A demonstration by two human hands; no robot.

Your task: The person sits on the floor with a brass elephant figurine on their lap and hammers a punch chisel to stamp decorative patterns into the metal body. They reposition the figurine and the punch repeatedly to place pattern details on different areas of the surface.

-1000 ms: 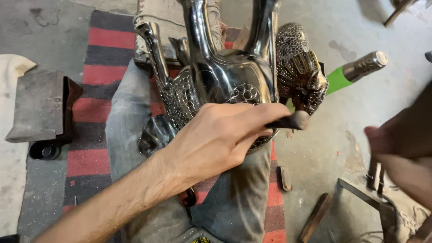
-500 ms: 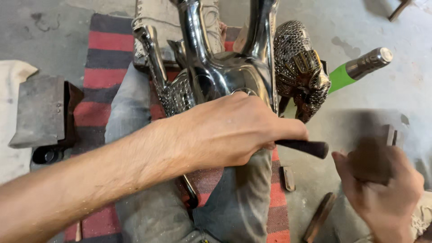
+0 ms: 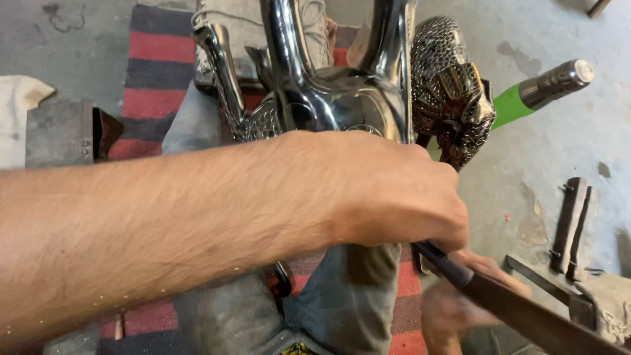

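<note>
A: Entry, head view. Left hand [image 3: 388, 190] reaches across the frame from the left, forearm filling the lower left. Grip state?

B: Clenched. The fingers wrap the near end of a long dark tool [image 3: 519, 306], which runs from under the knuckles down to the lower right edge. The end inside the fist is hidden, so I cannot tell what kind of tool it is.

A: Right hand?

B: Right hand [image 3: 460, 299] sits low, just below the tool's shaft and partly behind it. It is blurred. Whether it grips anything, I cannot tell.

A: The workpiece?

B: A polished metal figure [image 3: 328, 85], silver and mirror-bright, with curved limbs and patches of fine embossed scale pattern. It rests on the person's lap, over grey trousers [image 3: 342, 302], directly behind the left hand. The fist overlaps its lower body; actual contact is not visible.

A: Surroundings?

B: A red and grey striped rug [image 3: 151, 72] under the legs, on a concrete floor [image 3: 545, 33]. A metal block [image 3: 59, 131] lies at the left beside a piece of white cloth [image 3: 20, 112]. A rod with a green section and a metal tip [image 3: 539, 89] lies at the upper right. Flat metal bars [image 3: 572, 223] lie on the floor at the right, well apart from the figure.
</note>
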